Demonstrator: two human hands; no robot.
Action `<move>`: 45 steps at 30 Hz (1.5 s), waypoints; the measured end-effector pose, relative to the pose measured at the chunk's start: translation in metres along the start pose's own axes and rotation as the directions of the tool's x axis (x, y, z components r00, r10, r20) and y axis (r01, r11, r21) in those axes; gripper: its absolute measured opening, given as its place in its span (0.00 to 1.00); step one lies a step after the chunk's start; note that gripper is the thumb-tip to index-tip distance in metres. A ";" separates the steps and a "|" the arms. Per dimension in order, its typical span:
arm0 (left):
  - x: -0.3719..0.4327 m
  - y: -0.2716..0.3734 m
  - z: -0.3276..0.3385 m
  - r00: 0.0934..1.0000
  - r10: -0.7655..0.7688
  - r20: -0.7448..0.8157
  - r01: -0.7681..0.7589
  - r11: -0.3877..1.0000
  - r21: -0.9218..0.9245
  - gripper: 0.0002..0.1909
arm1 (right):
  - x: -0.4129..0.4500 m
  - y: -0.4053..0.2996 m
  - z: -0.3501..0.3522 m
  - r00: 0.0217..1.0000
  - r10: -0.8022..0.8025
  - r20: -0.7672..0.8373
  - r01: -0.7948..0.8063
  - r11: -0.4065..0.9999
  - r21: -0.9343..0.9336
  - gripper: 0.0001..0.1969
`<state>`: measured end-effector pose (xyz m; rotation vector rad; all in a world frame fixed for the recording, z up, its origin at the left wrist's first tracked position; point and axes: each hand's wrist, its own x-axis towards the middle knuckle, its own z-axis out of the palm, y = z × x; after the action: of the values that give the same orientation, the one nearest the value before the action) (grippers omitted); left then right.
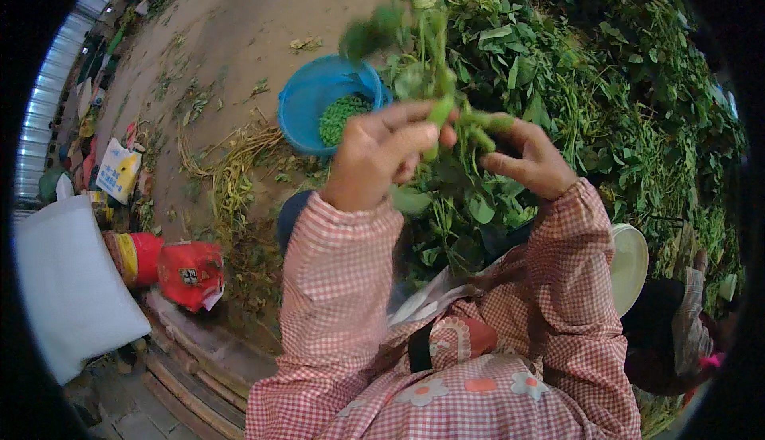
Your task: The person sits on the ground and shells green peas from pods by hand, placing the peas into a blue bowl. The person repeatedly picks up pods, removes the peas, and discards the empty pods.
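In front of my chest, between my two hands, is a leafy green bean plant (439,51) with plump pods (478,136), partly blurred. My left hand (370,156) grips its stem, and a bright green pod shows at the fingertips. On the other side, my right hand (532,159) has its thumb and fingers around pods on the same plant. Beyond my left hand stands a blue plastic bucket (302,102), with small green beans (343,118) lying in its bottom. My left forearm and hand cover part of the bucket's near side.
A large heap of cut bean plants (597,99) spreads along the right. Dry stalks (230,183) lie on the bare ground at left. Near them are a red bag (191,272) and a white foam sheet (72,290). A pale tub (629,269) stands by my right elbow.
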<state>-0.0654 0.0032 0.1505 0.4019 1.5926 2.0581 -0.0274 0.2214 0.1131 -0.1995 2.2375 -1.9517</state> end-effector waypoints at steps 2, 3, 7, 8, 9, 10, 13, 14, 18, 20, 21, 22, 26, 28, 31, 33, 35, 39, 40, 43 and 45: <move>0.007 0.032 0.004 0.995 0.101 0.026 -0.101 0.995 -0.004 0.14 | -0.001 -0.026 0.007 0.999 -0.029 -0.031 0.030 0.998 0.059 0.19; 0.011 0.043 0.006 0.988 0.152 0.033 -0.152 0.988 -0.029 0.14 | 0.001 -0.038 0.009 0.997 -0.001 -0.077 0.002 1.000 0.023 0.18; 0.027 0.057 0.011 0.971 0.231 0.055 -0.231 0.973 -0.011 0.13 | -0.005 -0.054 0.010 0.989 -0.003 -0.145 0.032 0.979 0.201 0.13; 0.031 0.049 0.010 0.975 0.214 0.056 -0.214 0.977 -0.007 0.13 | -0.005 -0.046 0.010 0.976 0.041 -0.213 -0.011 0.990 0.138 0.13; 0.034 0.039 0.007 0.963 0.249 0.100 -0.246 0.968 -0.039 0.13 | -0.004 -0.032 0.013 0.971 0.016 -0.240 0.012 0.993 0.116 0.13; 0.034 0.025 0.001 0.978 0.174 0.119 -0.173 0.985 -0.019 0.13 | -0.003 -0.014 0.015 0.970 -0.071 -0.232 0.100 0.988 0.118 0.13; 0.029 -0.039 -0.008 0.988 -0.115 -0.099 0.117 0.993 0.009 0.10 | -0.006 0.055 0.021 0.926 0.255 -0.279 -0.236 0.967 0.100 0.12; 0.024 -0.063 -0.008 0.974 -0.188 -0.125 0.189 0.982 -0.001 0.09 | -0.004 0.084 0.037 0.917 0.146 -0.371 -0.170 0.985 -0.033 0.12; 0.004 -0.136 -0.004 0.897 -0.361 -0.254 0.359 0.932 -0.059 0.12 | -0.016 0.145 0.061 0.839 0.391 -0.378 -0.529 0.748 -0.400 0.19; -0.002 -0.147 -0.003 0.905 -0.299 -0.303 0.314 0.949 0.000 0.14 | -0.021 0.140 0.059 0.855 0.360 -0.374 -0.514 0.687 -0.513 0.20; -0.004 -0.148 -0.004 0.918 -0.261 -0.298 0.285 0.958 0.039 0.15 | -0.024 0.130 0.055 0.871 0.297 -0.391 -0.486 0.638 -0.597 0.20; -0.006 -0.145 -0.004 0.930 -0.220 -0.295 0.252 0.965 0.077 0.16 | -0.028 0.115 0.048 0.889 0.224 -0.400 -0.451 0.583 -0.676 0.21; -0.008 -0.128 -0.004 0.946 -0.112 -0.304 0.199 0.941 0.275 0.15 | -0.035 0.052 0.025 0.884 -0.025 -0.466 -0.321 0.692 -0.647 0.13; -0.009 -0.123 -0.003 0.962 -0.025 -0.271 0.116 0.938 0.326 0.17 | -0.033 0.034 0.029 0.915 -0.017 -0.404 -0.202 0.846 -0.494 0.10; -0.014 -0.118 -0.001 0.968 -0.110 -0.226 0.172 0.946 0.274 0.18 | -0.029 0.029 0.045 0.957 0.068 -0.280 -0.169 0.919 -0.355 0.09; -0.017 -0.116 -0.002 0.969 -0.160 -0.189 0.206 0.944 0.256 0.18 | -0.025 0.032 0.052 0.974 0.033 -0.226 -0.128 0.899 -0.418 0.09; -0.019 -0.116 -0.004 0.978 -0.144 -0.151 0.184 0.938 0.295 0.18 | -0.022 0.037 0.053 0.987 0.034 -0.158 -0.085 0.941 -0.329 0.10; -0.021 -0.115 -0.005 0.983 -0.069 -0.167 0.128 0.921 0.369 0.19 | -0.015 0.042 0.051 0.991 0.134 -0.031 -0.137 0.976 -0.167 0.10; -0.021 -0.115 -0.005 0.987 -0.021 -0.159 0.079 0.926 0.370 0.20 | -0.015 0.043 0.051 0.987 0.158 0.003 -0.156 0.979 -0.135 0.10; -0.024 -0.110 -0.005 0.984 -0.020 -0.176 0.092 0.906 0.413 0.21 | -0.015 0.043 0.053 0.960 0.277 0.040 -0.280 0.955 0.096 0.09; -0.026 -0.106 -0.005 0.980 -0.052 -0.192 0.133 0.887 0.442 0.21 | -0.014 0.041 0.053 0.952 0.301 0.063 -0.307 0.937 0.165 0.09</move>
<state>-0.0241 0.0048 0.0488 0.3002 2.1642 1.6728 -0.0017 0.1782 0.0658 0.1263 1.9248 -1.9384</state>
